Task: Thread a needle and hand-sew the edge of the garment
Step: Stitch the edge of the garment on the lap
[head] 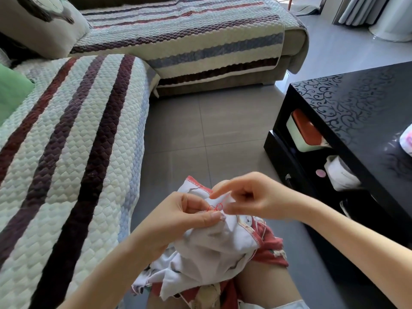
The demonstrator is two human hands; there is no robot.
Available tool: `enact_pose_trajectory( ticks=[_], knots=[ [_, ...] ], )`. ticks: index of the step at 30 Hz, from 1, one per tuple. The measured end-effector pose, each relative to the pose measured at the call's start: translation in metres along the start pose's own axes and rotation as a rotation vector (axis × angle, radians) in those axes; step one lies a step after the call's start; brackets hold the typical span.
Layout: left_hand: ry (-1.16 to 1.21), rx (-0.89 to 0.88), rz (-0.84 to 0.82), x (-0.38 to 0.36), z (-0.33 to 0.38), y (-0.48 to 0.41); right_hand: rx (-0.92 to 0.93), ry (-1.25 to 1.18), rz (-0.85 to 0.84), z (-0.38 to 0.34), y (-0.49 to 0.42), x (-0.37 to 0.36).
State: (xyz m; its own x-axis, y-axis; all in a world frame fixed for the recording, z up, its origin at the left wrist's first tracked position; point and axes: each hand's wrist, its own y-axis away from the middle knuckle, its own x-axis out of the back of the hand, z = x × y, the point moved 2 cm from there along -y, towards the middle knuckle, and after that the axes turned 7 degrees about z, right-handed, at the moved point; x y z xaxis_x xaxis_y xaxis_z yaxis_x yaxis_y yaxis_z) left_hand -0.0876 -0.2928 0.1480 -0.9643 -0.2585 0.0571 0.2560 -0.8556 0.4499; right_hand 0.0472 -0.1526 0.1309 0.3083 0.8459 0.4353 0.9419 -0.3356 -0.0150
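Fingers [196, 200] of the left hand [189, 217] pinch a bunched fold of the white garment [214, 244], which lies heaped over the person's lap with its red-stitched edge [198, 185] turned upward. Just to the right, a looped red thread [215, 207] sits on the cloth between the two hands. The right hand [254, 197] pinches that thread between thumb and curled fingers, its index finger held out straight; any needle is too small to make out. Around them, from the left: a green cushion [11, 90], a sofa [73, 134] under a striped quilted cover, grey floor tiles [200, 134], and a glossy black counter [356, 103] with a scroll pattern.
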Motion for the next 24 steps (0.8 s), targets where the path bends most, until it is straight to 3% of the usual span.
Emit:
enact_pose_trajectory(
  ticks=[4, 10, 16, 21, 24],
  knots=[
    [-0.047, -0.043, -0.001, 0.0, 0.001, 0.0, 0.084, 0.16, 0.083, 0.003, 0.0, -0.014],
    [-0.017, -0.085, 0.029, -0.001, 0.005, 0.001, 0.006, -0.014, 0.162, -0.003, 0.003, 0.005],
    [0.004, -0.034, 0.245, -0.003, 0.002, -0.003, -0.017, -0.304, 0.007, -0.017, 0.011, 0.027],
    [-0.073, -0.043, 0.307, -0.007, -0.001, -0.004, 0.027, -0.745, 0.16, -0.024, 0.001, 0.049],
    [-0.075, -0.088, 0.335, -0.009, -0.001, -0.007, 0.041, -0.883, 0.217, -0.023, -0.013, 0.056]
  ],
)
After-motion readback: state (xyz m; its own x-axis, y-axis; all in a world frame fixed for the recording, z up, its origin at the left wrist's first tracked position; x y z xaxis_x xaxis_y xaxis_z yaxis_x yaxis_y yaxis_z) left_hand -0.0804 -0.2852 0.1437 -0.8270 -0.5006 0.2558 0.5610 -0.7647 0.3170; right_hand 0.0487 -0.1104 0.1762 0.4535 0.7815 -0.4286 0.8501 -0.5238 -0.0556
